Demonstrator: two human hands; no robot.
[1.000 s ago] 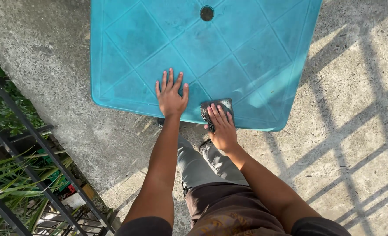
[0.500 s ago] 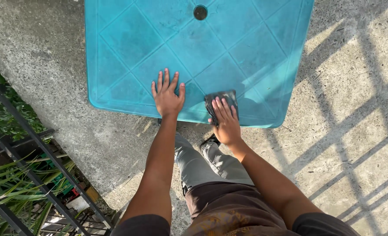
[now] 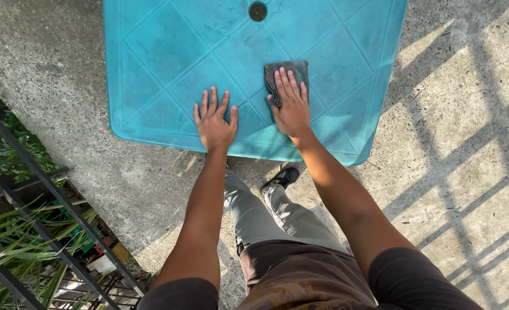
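A concrete floor (image 3: 455, 172) fills most of the frame, striped with shadow at the right. A teal table (image 3: 168, 51) takes the upper middle, with a round hole (image 3: 258, 11) at its top edge. A black railing (image 3: 42, 224) over green plants runs down the lower left. The left hand (image 3: 215, 121) lies flat on the table near its front edge, fingers spread. Just right of it, the right hand (image 3: 292, 106) presses flat, fingers together, on a dark cloth (image 3: 289, 72) at the table's centre.

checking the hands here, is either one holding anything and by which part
The right hand presses a dark cloth flat on the blue table, fingers over its near part. The left hand lies bare on the table.
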